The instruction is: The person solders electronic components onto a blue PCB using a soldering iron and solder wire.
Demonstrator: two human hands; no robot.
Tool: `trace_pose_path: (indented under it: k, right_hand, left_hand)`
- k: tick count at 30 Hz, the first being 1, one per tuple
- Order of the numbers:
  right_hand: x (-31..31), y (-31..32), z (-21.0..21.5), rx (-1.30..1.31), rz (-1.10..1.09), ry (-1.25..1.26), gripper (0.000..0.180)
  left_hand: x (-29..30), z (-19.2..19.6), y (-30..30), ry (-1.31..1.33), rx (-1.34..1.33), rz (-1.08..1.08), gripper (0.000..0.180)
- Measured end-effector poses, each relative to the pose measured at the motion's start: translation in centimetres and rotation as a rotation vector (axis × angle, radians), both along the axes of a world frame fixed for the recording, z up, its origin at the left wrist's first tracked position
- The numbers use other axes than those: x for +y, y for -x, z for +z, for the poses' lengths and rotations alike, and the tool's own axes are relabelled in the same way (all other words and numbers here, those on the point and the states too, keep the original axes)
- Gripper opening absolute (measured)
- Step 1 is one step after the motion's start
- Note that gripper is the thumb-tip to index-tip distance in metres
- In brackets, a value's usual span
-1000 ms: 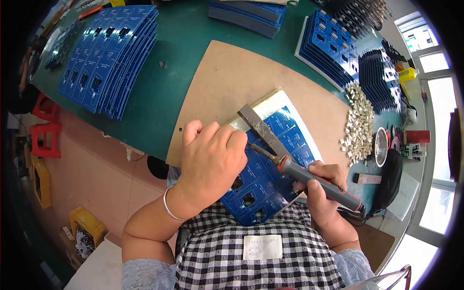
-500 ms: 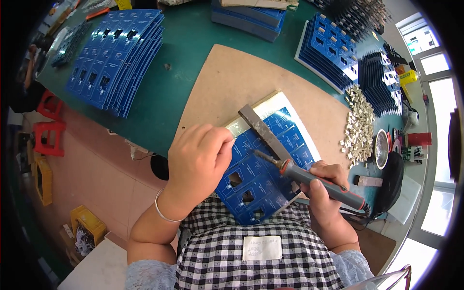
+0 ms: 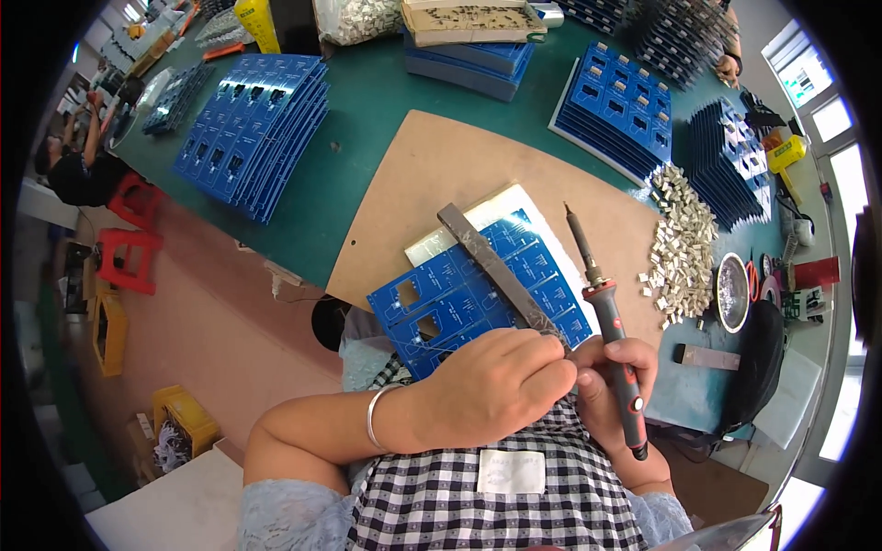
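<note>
My right hand (image 3: 611, 390) holds a grey-and-red soldering iron (image 3: 614, 321), its tip pointing up and away from me. Close beside it, my left hand (image 3: 501, 381) is closed, fingertips pinched together near my right thumb; what they hold is hidden. A blue panel of circuit boards (image 3: 459, 294) with square cutouts lies tilted on a pale pad (image 3: 514, 197). Across the panel rests a dark metal bar (image 3: 491, 266), whose near end reaches my left fingers. My left hand and forearm cover the panel's near corner.
Under the pad is a brown board (image 3: 395, 202) on the green table. A stack of blue panels (image 3: 248, 129) stands left, another stack (image 3: 616, 110) far right. Small metallic parts (image 3: 680, 239) lie heaped on the right, near a metal bowl (image 3: 732, 292). A box lid (image 3: 473, 20) sits at the back.
The iron's tip has swung from over the panel to point up and away. My left hand has crossed right to meet my right hand. The panel and bar have shifted slightly left.
</note>
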State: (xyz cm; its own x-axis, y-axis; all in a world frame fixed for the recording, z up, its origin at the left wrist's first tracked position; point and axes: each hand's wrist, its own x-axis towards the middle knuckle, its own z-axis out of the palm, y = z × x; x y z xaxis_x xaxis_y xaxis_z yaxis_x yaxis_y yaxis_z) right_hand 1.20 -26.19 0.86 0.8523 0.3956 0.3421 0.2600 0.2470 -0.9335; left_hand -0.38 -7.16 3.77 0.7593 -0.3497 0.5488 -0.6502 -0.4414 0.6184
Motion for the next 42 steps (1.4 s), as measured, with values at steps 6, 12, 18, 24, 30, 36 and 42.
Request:
trace_pose_path:
  k: [6, 12, 18, 24, 30, 36, 42]
  right_hand:
    - [-3.1, -3.1, 0.8, -0.307, -0.056, 0.378, 0.037]
    - [-7.0, -7.6, 5.6, -0.237, -0.104, 0.405, 0.062]
    - [-2.3, -8.5, 4.3, 0.278, -0.068, 0.132, 0.039]
    - [-0.8, -9.2, 3.8, 0.489, -0.165, -0.089, 0.035]
    - [-0.2, -8.1, 3.4, 0.150, 0.117, 0.257, 0.027]
    - [0.5, -8.3, 2.7, 0.104, 0.183, 0.459, 0.023]
    - [0.9, -8.3, 2.5, 0.127, 0.200, 0.481, 0.025]
  left_hand:
    - [2.0, -1.2, 0.6, -0.052, 0.166, 0.098, 0.018]
    - [8.0, -2.2, 1.6, -0.070, 0.211, 0.577, 0.012]
    - [9.2, -2.4, 1.1, 0.017, 0.254, 0.729, 0.013]
    - [8.9, -2.1, -0.5, -0.037, 0.185, 0.690, 0.014]
    - [8.5, -2.6, -0.8, -0.114, 0.206, 0.669, 0.016]
    - [8.2, -3.3, -0.7, -0.159, 0.207, 0.669, 0.018]
    - [8.2, -3.5, -1.0, -0.174, 0.203, 0.661, 0.018]
